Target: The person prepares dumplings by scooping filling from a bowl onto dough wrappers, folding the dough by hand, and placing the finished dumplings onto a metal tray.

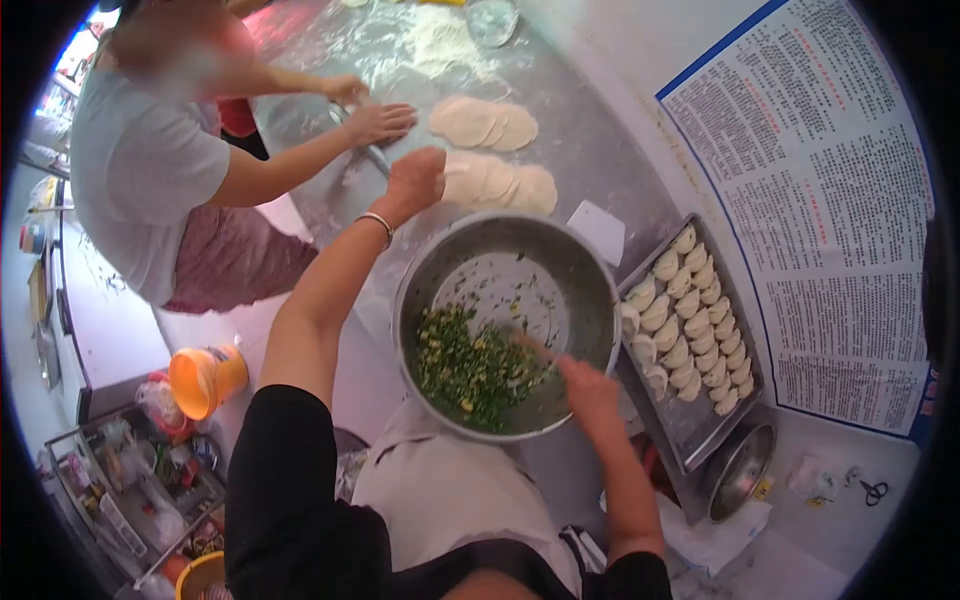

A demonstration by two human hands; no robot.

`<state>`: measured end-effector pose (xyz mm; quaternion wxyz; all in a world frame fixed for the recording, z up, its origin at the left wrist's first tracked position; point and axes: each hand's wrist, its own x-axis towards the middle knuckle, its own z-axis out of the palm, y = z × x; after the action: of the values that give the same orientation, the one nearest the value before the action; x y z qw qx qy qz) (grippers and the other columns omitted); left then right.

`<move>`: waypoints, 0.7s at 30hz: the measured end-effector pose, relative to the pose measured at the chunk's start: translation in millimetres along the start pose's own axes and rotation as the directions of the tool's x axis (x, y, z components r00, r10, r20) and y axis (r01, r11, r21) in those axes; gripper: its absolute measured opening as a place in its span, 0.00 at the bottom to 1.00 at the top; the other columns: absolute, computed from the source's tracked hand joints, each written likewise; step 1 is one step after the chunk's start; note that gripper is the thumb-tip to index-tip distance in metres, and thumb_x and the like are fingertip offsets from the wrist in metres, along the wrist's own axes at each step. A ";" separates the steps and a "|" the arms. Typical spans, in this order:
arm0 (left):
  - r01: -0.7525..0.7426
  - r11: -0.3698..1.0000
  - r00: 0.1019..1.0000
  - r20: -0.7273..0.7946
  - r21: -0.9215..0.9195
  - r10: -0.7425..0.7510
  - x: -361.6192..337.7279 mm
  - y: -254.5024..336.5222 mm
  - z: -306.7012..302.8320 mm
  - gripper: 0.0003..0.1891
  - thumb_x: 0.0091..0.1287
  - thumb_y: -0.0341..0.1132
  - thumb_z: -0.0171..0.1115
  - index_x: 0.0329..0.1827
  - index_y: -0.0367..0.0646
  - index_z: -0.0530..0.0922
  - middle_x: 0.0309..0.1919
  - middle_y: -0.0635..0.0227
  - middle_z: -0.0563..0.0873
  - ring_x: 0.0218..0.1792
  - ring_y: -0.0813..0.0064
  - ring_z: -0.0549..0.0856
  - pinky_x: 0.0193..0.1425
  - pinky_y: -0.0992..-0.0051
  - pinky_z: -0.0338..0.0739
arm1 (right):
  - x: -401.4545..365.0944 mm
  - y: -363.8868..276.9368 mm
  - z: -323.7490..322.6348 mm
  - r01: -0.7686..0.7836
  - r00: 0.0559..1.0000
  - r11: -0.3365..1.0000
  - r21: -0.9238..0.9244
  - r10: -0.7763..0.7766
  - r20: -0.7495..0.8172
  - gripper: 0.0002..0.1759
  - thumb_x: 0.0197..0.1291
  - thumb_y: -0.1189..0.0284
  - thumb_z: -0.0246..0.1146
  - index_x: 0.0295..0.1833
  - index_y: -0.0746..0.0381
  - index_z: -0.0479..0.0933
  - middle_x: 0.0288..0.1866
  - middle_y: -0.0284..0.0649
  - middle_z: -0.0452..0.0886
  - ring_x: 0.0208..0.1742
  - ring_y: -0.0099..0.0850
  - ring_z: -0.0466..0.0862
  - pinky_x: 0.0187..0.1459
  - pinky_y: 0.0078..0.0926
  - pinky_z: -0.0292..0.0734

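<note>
My left hand [416, 182] is closed at the left end of a row of overlapping dough wrappers [500, 184], its fingertips partly hidden against the dough. A large metal bowl [590, 270] stands in front of me with chopped green filling [470, 365] gathered at its near left side. Over the bowl's right rim, my right hand [590, 393] grips a thin wooden-looking utensil [533, 346]. The utensil's far end reaches into the filling, so its shape there does not show. Another row of dough wrappers [484, 122] lies farther back.
To the right, a metal tray [690, 435] holds several rows of folded dumplings [690, 320]. At the left, a co-worker [150, 180] handles a rolling pin [375, 157] on the floured metal table [570, 120]. A white card [597, 232] lies between bowl and tray.
</note>
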<state>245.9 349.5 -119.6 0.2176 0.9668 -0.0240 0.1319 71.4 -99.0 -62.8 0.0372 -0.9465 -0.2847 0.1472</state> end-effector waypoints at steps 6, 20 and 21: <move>0.279 0.106 0.771 0.156 -0.954 -0.618 -80.5 29.8 -76.7 0.16 0.58 0.23 0.57 0.51 0.35 0.77 0.44 0.57 0.85 0.49 0.58 0.86 0.54 0.56 0.82 | 88.4 -33.5 29.5 0.088 0.992 0.975 0.202 -0.067 -0.111 0.25 0.67 0.75 0.55 0.66 0.41 0.77 0.35 0.42 0.82 0.39 0.46 0.86 0.38 0.46 0.81; -0.154 -0.674 0.482 0.540 -0.723 -0.690 -368.6 155.3 -65.7 0.24 0.78 0.38 0.53 0.73 0.37 0.67 0.68 0.52 0.78 0.67 0.51 0.78 0.72 0.45 0.73 | 53.4 1.0 43.3 0.122 0.992 0.981 0.152 -0.126 0.020 0.24 0.74 0.68 0.47 0.70 0.38 0.74 0.41 0.49 0.86 0.42 0.52 0.86 0.43 0.52 0.81; -0.145 -0.677 0.479 0.547 -0.722 -0.686 -380.9 160.7 -55.8 0.24 0.79 0.38 0.53 0.73 0.37 0.67 0.68 0.52 0.78 0.67 0.51 0.78 0.72 0.45 0.73 | 49.6 -5.8 48.1 0.181 0.981 0.967 0.179 -0.191 0.040 0.23 0.74 0.68 0.49 0.70 0.39 0.74 0.40 0.50 0.85 0.40 0.52 0.86 0.43 0.52 0.81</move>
<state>-151.6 223.9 -105.5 0.9075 0.0990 0.3683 0.1758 93.3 -67.5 -120.5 0.1254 -0.9042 -0.3592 0.1940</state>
